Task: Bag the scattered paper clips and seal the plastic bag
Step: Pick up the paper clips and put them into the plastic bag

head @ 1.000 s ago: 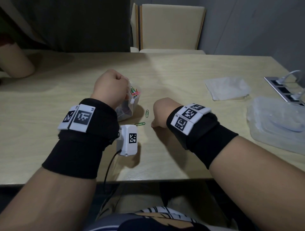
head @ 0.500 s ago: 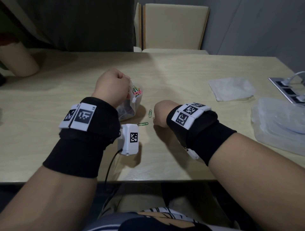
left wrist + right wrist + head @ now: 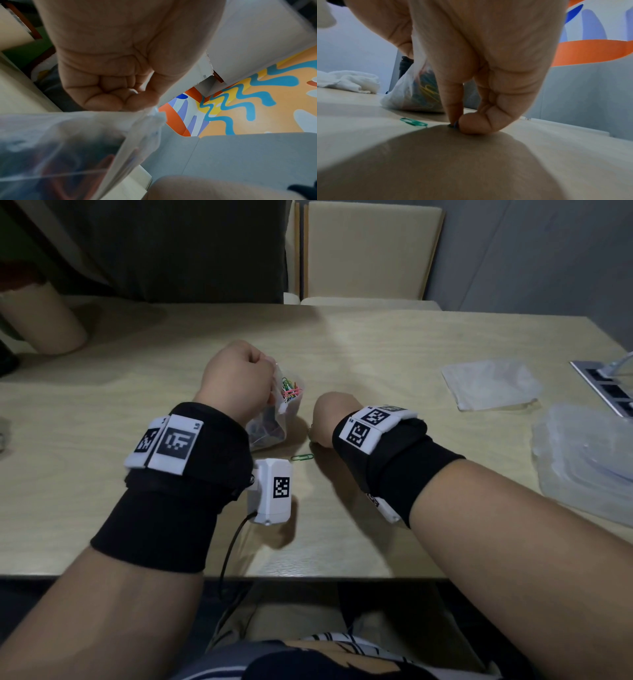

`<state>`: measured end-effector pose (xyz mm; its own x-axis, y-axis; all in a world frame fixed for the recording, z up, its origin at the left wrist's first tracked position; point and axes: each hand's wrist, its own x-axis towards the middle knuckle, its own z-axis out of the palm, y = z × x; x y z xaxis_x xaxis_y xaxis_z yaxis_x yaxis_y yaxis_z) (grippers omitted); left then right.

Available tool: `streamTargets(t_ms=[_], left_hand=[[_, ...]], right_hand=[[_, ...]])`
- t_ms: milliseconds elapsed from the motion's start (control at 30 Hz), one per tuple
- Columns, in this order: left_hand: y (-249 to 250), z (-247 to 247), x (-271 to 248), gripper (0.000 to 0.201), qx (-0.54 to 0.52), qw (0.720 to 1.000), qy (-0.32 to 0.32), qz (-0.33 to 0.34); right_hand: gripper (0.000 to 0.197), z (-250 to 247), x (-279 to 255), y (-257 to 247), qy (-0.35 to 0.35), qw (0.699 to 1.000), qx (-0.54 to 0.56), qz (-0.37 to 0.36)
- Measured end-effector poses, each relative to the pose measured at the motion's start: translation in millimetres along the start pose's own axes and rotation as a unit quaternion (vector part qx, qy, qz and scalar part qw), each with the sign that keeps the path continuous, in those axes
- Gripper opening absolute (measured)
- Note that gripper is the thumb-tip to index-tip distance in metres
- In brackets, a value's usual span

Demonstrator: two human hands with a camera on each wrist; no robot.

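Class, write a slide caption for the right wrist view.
Right hand pinches a paper clip off the table, bag behind.

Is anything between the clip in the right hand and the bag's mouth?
Nothing visible. The right hand pinches a clip on the table; the bag, held open by the left hand, stands just beside it.

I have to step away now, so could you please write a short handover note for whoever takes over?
Left hand: grips the rim of the plastic bag, mouth open, resting on the table.
Right hand: pinches a paper clip at the tabletop.
Done: many clips bagged.
Left: bag the pinched clip, then the green clip near the bag, then seal.
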<state>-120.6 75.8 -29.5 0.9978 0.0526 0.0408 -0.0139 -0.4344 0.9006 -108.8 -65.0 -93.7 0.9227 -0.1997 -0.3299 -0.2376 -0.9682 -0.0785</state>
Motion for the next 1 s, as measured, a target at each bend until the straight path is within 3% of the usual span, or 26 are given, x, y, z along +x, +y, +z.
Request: streamTargets(t_ms=[67, 100, 200, 233, 267, 333, 433, 533, 667, 767, 800, 867, 933, 1000], left_hand=[[0.0, 0.2, 0.2, 0.022, 0.001, 1.0, 0.002, 0.001], [-0.2, 0.2, 0.3, 0.022, 0.002, 1.0, 0.003, 0.001], [-0.1, 0.0, 0.5, 0.022, 0.0, 1.0, 0.005, 0.001], [-0.4, -0.4, 0.7, 0.022, 0.0, 1.0, 0.005, 0.0], [-0.5, -0.7, 0.6, 0.022, 0.0, 1.0, 0.007, 0.0], [-0.8, -1.7, 0.0, 0.022, -0.003, 1.0, 0.009, 0.0], [-2.5, -3.2, -0.3, 0.02, -0.006, 1.0, 0.01, -0.002], [-2.8, -3.6, 0.5, 0.02, -0.013, 1.0, 0.007, -0.001], [-3.2, -3.6, 0.4, 0.021, -0.011, 1.0, 0.006, 0.001], [-3.6, -3.7, -0.1, 0.022, -0.008, 1.0, 0.008, 0.003], [-3.1, -3.4, -0.3, 0.022, -0.008, 1.0, 0.008, 0.004], [-2.3, -3.3, -0.1, 0.02, -0.005, 1.0, 0.008, 0.006], [-2.7, -3.0, 0.1, 0.02, -0.004, 1.0, 0.007, 0.006], [-3.1, -2.6, 0.7, 0.019, -0.008, 1.0, 0.004, 0.004]], right_hand=[[0.016, -8.9, -19.4, -0.4, -0.006, 0.998, 0.039, -0.039], [0.022, -11.2, -22.7, -3.1, -0.019, 0.998, 0.033, -0.058], [0.093, 24.3, 32.3, -4.1, -0.018, 0.999, -0.023, -0.046], [0.096, 30.0, 38.9, -3.2, -0.042, 0.998, -0.027, -0.034], [0.083, 21.2, 27.9, -4.4, -0.069, 0.997, -0.019, -0.037], [0.05, 3.5, 7.5, -4.1, -0.056, 0.997, -0.019, -0.055], [0.047, -11.4, -12.2, -4.8, -0.032, 0.997, 0.031, -0.059], [0.015, -16.4, -34.6, 1.6, -0.047, 0.99, 0.087, -0.101], [0.029, -13.8, -32.5, -5.2, -0.066, 0.993, 0.06, -0.075], [0.073, 19.8, 17.5, -17.8, -0.066, 0.996, -0.045, -0.048], [0.073, 36.6, 36.0, -17.5, -0.093, 0.992, -0.071, -0.044], [0.055, 70.9, 81.4, -11.0, -0.08, 0.989, -0.086, -0.086], [0.051, 56.2, 66.4, -16.9, -0.049, 0.991, -0.078, -0.097], [0.028, 18.3, 13.7, -18.5, 0.001, 0.992, -0.092, -0.086]])
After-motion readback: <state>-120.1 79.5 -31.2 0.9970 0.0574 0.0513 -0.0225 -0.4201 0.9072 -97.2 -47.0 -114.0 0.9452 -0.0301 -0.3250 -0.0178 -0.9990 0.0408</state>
